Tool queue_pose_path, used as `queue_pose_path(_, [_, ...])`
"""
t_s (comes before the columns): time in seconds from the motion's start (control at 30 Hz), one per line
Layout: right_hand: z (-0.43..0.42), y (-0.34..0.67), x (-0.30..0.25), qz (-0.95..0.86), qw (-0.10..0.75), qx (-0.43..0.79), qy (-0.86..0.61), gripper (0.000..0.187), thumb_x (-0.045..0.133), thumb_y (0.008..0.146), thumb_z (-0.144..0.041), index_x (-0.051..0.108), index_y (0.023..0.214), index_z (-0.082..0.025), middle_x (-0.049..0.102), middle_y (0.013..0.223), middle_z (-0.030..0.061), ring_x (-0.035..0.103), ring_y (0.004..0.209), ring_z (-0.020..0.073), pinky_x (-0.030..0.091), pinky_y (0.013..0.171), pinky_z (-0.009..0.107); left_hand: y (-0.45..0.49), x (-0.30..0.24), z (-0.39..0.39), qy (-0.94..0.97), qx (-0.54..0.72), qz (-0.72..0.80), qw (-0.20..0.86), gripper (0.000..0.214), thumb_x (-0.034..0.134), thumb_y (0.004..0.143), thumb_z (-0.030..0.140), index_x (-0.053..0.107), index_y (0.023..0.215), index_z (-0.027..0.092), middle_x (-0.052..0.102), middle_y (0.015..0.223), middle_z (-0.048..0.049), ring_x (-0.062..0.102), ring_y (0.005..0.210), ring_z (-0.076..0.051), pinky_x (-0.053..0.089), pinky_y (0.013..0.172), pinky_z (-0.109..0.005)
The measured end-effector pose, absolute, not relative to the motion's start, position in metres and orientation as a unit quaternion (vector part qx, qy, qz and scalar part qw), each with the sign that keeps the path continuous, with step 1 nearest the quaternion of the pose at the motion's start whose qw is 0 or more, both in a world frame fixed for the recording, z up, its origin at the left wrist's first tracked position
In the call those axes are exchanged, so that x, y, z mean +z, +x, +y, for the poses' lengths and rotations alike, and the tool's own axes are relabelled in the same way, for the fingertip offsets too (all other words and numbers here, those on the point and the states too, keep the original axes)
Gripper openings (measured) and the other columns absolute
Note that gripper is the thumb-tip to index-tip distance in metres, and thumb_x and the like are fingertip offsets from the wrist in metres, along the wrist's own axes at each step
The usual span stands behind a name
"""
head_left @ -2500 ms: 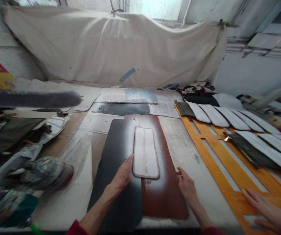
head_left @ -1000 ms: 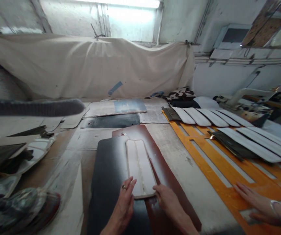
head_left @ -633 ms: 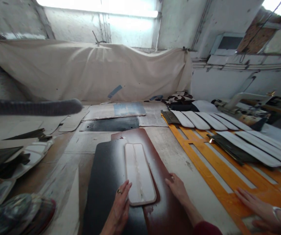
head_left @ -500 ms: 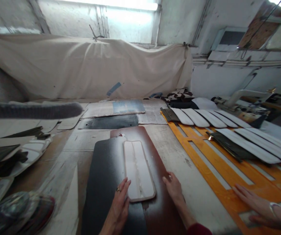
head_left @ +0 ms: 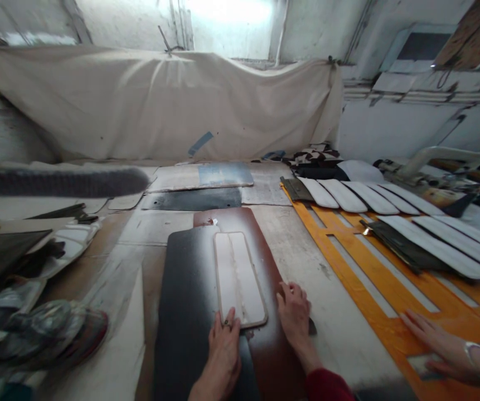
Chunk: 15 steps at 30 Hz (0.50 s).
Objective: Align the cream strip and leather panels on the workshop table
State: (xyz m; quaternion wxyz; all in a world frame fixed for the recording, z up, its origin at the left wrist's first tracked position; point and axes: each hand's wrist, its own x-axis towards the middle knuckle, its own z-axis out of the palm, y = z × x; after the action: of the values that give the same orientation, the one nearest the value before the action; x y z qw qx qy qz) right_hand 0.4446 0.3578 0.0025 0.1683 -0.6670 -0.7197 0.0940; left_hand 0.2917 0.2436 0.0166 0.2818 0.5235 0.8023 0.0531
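A white, rounded rectangular panel [head_left: 235, 267] with a pale border and a rough glue-like line down its middle lies on overlapping black [head_left: 181, 312] and reddish-brown [head_left: 260, 245] boards. My left hand [head_left: 225, 351], wearing a ring, rests its outstretched fingers on the panel's lower left corner. At the brown board's right edge my right hand [head_left: 295, 317], in a dark red sleeve, has its fingers curled in. Something small and dark [head_left: 312, 327] shows beside that hand; what the fingers hold, if anything, is hidden.
Another person's hand [head_left: 440, 345] with a bracelet rests on an orange slotted template [head_left: 348, 262]. White strips [head_left: 436, 245] and dark fabric pieces lie on it. Left are cut pieces [head_left: 9, 250] and a cluttered, blurred round object [head_left: 56, 328]. A blurred grey bar [head_left: 59, 182] juts in.
My left hand has shifted right, onto the panel's lower corner. The fingers of my right hand have curled in more at the board's edge. The whole view has tilted slightly.
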Motion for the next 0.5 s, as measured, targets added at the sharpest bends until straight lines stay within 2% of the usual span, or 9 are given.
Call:
queue_pose_path(0.07, [0.358, 0.445, 0.015, -0.771, 0.1, 0.05, -0.627, 0.03, 0.035, 0.082, -0.014, 0.063, 0.092, -0.022, 0.06, 0.099, 0.0079, 0.046, 0.099, 0.026, 0.032, 0.08, 0.042, 0.29, 0.016, 0.239, 0.526, 0.056, 0.797, 0.291, 0.047, 0.037, 0.077, 0.018, 0.048, 0.122, 0.024, 0.03, 0.142, -0.0032, 0.013, 0.134, -0.029, 0.013, 0.108, -0.051])
queue_pose_path(0.13, [0.361, 0.44, 0.03, -0.804, 0.058, 0.054, -0.59, 0.035, 0.033, 0.08, -0.007, 0.065, 0.081, -0.02, 0.062, 0.094, 0.0074, 0.046, 0.098, 0.0257, 0.03, 0.08, 0.043, 0.287, 0.017, 0.234, 0.552, 0.063, 0.775, 0.301, 0.051, 0.041, 0.076, 0.026, 0.043, 0.126, 0.024, 0.025, 0.144, -0.0028, 0.008, 0.135, -0.03, 0.009, 0.108, -0.051])
queue_pose_path(0.27, [0.364, 0.399, 0.053, -0.871, 0.086, 0.168, -0.453, 0.044, 0.031, 0.074, 0.002, 0.062, 0.098, -0.019, 0.058, 0.109, 0.0068, 0.047, 0.102, 0.0181, 0.034, 0.085, 0.031, 0.28, 0.031, 0.23, 0.585, 0.083, 0.74, 0.321, 0.068, 0.05, 0.064, 0.025, 0.036, 0.13, 0.017, 0.023, 0.145, -0.0089, 0.005, 0.134, -0.037, 0.012, 0.106, -0.056])
queue_pose_path(0.33, [0.362, 0.371, 0.055, -0.903, 0.073, 0.23, -0.356, 0.043, 0.032, 0.073, 0.003, 0.06, 0.099, -0.017, 0.058, 0.106, 0.0071, 0.048, 0.101, 0.0149, 0.036, 0.085, 0.025, 0.278, 0.042, 0.23, 0.584, 0.096, 0.734, 0.333, 0.07, 0.051, 0.059, 0.018, 0.039, 0.128, 0.013, 0.027, 0.143, -0.0131, 0.008, 0.132, -0.039, 0.016, 0.104, -0.057])
queue_pose_path(0.43, [0.362, 0.345, 0.05, -0.92, 0.031, 0.252, -0.298, 0.021, 0.045, 0.076, -0.01, 0.061, 0.089, -0.015, 0.058, 0.095, 0.0075, 0.051, 0.093, 0.0171, 0.039, 0.084, 0.026, 0.277, 0.049, 0.229, 0.558, 0.167, 0.74, 0.336, 0.061, 0.049, 0.057, 0.011, 0.051, 0.118, 0.016, 0.031, 0.141, -0.0132, 0.016, 0.131, -0.039, 0.022, 0.102, -0.059])
queue_pose_path(0.5, [0.365, 0.341, 0.046, -0.921, 0.025, 0.256, -0.294, 0.02, 0.056, 0.074, -0.021, 0.06, 0.093, -0.016, 0.057, 0.096, 0.007, 0.052, 0.092, 0.0182, 0.04, 0.084, 0.028, 0.274, 0.048, 0.227, 0.534, 0.253, 0.739, 0.325, 0.052, 0.046, 0.062, 0.011, 0.055, 0.112, 0.022, 0.036, 0.14, -0.0097, 0.023, 0.131, -0.033, 0.026, 0.101, -0.058])
